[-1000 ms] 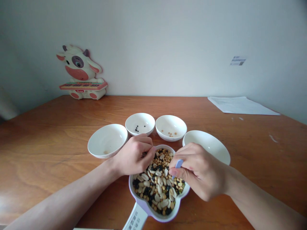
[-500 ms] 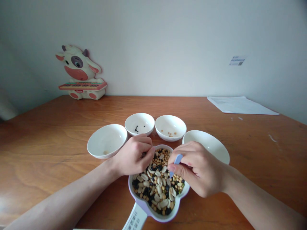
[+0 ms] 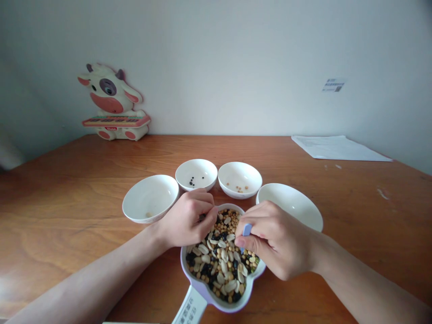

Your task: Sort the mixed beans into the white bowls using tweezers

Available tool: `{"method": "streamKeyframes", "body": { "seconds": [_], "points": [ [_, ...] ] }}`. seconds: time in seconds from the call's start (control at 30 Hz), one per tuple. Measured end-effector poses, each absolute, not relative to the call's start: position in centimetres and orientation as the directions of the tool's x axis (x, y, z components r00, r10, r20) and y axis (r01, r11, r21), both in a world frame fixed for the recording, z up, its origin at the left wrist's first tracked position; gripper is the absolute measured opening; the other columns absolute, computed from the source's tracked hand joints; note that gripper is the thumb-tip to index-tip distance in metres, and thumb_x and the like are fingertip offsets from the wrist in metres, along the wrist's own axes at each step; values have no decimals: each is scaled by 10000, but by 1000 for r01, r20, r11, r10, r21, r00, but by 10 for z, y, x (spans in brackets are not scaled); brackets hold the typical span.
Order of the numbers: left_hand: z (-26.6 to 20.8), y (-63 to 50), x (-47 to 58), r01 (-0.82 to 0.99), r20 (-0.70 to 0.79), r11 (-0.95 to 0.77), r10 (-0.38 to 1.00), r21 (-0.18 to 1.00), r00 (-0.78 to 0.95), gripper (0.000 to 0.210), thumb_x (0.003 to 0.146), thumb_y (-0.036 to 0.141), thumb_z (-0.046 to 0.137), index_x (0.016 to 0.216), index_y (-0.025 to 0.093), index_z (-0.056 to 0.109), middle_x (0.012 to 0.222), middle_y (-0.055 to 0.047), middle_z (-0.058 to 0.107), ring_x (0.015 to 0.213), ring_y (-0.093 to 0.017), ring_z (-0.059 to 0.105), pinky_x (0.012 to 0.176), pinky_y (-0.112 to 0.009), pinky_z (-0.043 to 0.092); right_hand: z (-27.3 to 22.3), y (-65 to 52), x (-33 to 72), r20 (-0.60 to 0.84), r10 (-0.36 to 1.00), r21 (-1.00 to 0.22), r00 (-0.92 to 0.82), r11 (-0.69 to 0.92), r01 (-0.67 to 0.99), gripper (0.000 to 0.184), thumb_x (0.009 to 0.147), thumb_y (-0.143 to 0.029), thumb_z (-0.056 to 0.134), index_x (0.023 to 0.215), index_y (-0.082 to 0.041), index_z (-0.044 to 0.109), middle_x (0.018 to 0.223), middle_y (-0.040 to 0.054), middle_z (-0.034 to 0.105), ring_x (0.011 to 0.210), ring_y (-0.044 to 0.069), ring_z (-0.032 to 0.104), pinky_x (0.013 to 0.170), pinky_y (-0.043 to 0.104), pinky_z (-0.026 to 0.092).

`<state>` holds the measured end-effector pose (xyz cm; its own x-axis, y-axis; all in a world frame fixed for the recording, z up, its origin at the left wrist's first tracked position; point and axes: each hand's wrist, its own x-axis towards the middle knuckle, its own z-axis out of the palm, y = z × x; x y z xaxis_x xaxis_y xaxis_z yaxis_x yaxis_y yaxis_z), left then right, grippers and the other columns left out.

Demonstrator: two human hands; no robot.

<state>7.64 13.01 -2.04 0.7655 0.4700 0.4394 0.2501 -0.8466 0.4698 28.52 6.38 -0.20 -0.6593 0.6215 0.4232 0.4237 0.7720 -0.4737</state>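
A purple-rimmed, lobed pan-shaped dish with a labelled handle holds mixed peanuts, yellow beans and black beans. My left hand is closed over its upper left rim, fingers curled; what lies under the fingertips is hidden. My right hand, over the dish's right side, pinches small blue plastic tweezers. The tips of the tweezers point down among the beans, partly covered by the thumb; I cannot make out whether they grip anything.
Four white bowls curve behind the dish: a left bowl with one pale piece, one with black beans, one with yellow beans, and a right bowl. A cow toy keyboard and papers lie farther back.
My right hand has shifted slightly, and the tweezers have dipped a little lower and stand more upright. My left hand and the dish stay still.
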Motion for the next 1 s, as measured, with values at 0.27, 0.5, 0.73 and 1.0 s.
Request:
{"method": "streamKeyframes", "body": {
  "seconds": [0.27,0.5,0.73,1.0],
  "points": [
    [-16,129,77,253,440,-848,470,467,765,422,935,170,414,532,145,535,645,-70,604,637,-142,553,604,-278,446,-4,64,285,372,632,-450,-680,764,463,331,927,-190,459,616,-145,564,572,40,590,513,124,472,545,275,368],
    [-17,128,77,263,439,-848,475,460,763,407,925,154,427,533,151,536,655,-68,611,642,-139,550,610,-276,438,-2,63,284,374,638,-423,-673,763,488,347,929,-184,473,596,-141,561,573,27,600,515,113,482,554,279,368],
    [-18,130,77,249,446,-866,446,434,776,410,922,141,430,521,145,514,649,-64,603,644,-140,531,625,-285,419,-4,62,283,383,635,-410,-671,768,492,364,935,-177,462,583,-137,545,583,20,609,525,108,505,538,281,329],
    [-17,129,76,267,435,-849,474,456,766,406,926,151,426,532,146,527,656,-71,613,646,-144,548,621,-284,433,-2,62,283,383,640,-405,-666,764,502,354,920,-166,461,573,-147,529,537,4,542,494,103,437,519,274,313]
  ]
}}
